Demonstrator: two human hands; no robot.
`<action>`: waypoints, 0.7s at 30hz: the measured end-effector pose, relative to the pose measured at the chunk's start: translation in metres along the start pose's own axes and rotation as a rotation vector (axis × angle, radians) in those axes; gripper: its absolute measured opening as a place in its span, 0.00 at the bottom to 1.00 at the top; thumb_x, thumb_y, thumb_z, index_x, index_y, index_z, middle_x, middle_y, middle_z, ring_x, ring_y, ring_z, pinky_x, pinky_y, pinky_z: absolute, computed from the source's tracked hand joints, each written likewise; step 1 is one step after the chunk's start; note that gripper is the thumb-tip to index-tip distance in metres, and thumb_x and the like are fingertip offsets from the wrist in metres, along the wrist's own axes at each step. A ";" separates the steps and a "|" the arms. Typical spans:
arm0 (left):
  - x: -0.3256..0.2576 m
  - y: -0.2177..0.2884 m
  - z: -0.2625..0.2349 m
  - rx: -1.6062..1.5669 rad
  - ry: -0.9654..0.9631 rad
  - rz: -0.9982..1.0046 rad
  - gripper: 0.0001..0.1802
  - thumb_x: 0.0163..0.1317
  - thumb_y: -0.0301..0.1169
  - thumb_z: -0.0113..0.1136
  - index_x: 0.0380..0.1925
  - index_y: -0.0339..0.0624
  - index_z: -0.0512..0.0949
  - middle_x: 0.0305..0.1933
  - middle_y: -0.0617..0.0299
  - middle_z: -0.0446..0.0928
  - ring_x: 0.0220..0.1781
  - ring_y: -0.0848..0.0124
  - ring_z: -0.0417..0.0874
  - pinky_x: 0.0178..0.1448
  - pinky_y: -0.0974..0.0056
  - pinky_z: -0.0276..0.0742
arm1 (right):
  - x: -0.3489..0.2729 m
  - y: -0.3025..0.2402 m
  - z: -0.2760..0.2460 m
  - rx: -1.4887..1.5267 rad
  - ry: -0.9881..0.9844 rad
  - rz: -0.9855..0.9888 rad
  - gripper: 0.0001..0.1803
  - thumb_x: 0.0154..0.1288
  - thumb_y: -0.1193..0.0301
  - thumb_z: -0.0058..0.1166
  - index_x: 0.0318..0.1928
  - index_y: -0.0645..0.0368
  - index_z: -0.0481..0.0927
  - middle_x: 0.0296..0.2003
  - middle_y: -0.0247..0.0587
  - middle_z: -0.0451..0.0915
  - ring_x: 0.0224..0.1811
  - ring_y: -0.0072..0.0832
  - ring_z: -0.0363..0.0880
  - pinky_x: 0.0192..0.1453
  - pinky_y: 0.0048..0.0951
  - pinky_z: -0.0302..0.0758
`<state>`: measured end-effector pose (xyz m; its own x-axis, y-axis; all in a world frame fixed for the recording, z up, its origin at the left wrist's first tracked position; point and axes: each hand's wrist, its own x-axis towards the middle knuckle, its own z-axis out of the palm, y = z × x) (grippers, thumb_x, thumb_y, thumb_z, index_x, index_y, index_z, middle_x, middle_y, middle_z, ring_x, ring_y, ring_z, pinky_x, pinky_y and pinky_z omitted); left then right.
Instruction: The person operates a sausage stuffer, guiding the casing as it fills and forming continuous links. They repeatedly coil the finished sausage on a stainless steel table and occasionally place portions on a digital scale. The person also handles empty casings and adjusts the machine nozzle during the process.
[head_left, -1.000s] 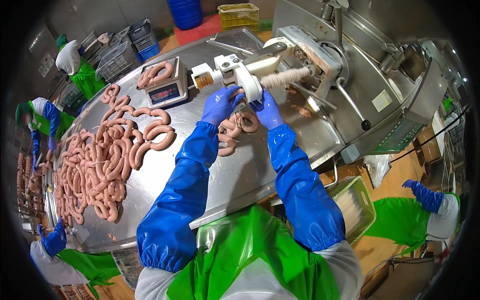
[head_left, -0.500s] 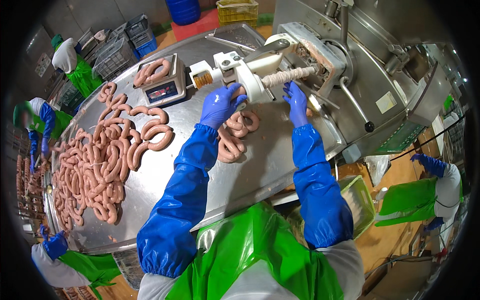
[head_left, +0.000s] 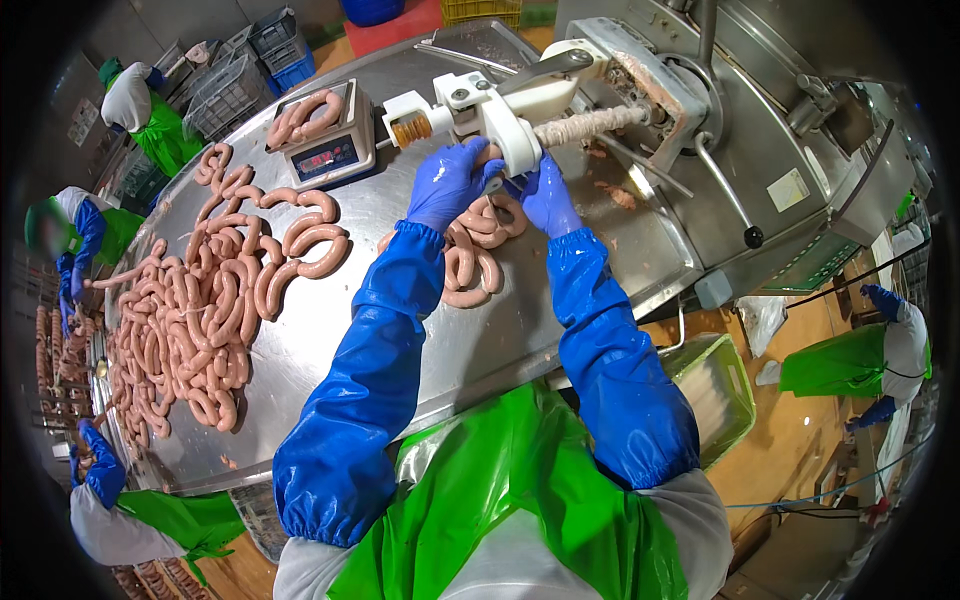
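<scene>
My left hand [head_left: 446, 186], in a purple-blue glove, is closed around a pink sausage [head_left: 487, 154] at the outlet of the white plastic head [head_left: 514, 145] of a stuffing machine. Close beside it, my right hand [head_left: 546, 200] has its fingers bent in at the lower edge of that head; what they pinch, if anything, is hidden. Wrinkled pale casing [head_left: 592, 125] is gathered on the tube to the right of the head. Below my hands, a few linked sausages [head_left: 462, 265] lie curled on the steel table [head_left: 400, 350].
A large heap of linked sausages [head_left: 190, 320] covers the table's left side. Behind it stands a scale [head_left: 338, 158] with sausages on top. A black-knobbed lever [head_left: 728, 190] juts from the machine at right. A green crate [head_left: 725, 400] stands beside me. Several co-workers in green aprons surround the table.
My right hand has moved left from beneath the casing to the white head, next to my left hand. The left hand stays at the outlet. The view has shifted slightly.
</scene>
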<state>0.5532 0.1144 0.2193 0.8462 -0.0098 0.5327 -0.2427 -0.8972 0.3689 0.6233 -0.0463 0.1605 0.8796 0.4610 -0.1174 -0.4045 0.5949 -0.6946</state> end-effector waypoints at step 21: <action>-0.002 -0.002 0.005 0.162 0.117 0.100 0.20 0.58 0.49 0.63 0.46 0.53 0.79 0.30 0.51 0.80 0.32 0.50 0.80 0.35 0.50 0.75 | -0.002 0.007 0.003 -0.044 0.018 -0.086 0.22 0.73 0.52 0.44 0.59 0.49 0.74 0.51 0.36 0.77 0.48 0.29 0.78 0.54 0.33 0.77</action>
<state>0.5540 0.1139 0.2136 0.7588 -0.0597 0.6486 -0.2354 -0.9536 0.1876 0.6176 -0.0408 0.1580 0.9150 0.3976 -0.0684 -0.3164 0.6019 -0.7332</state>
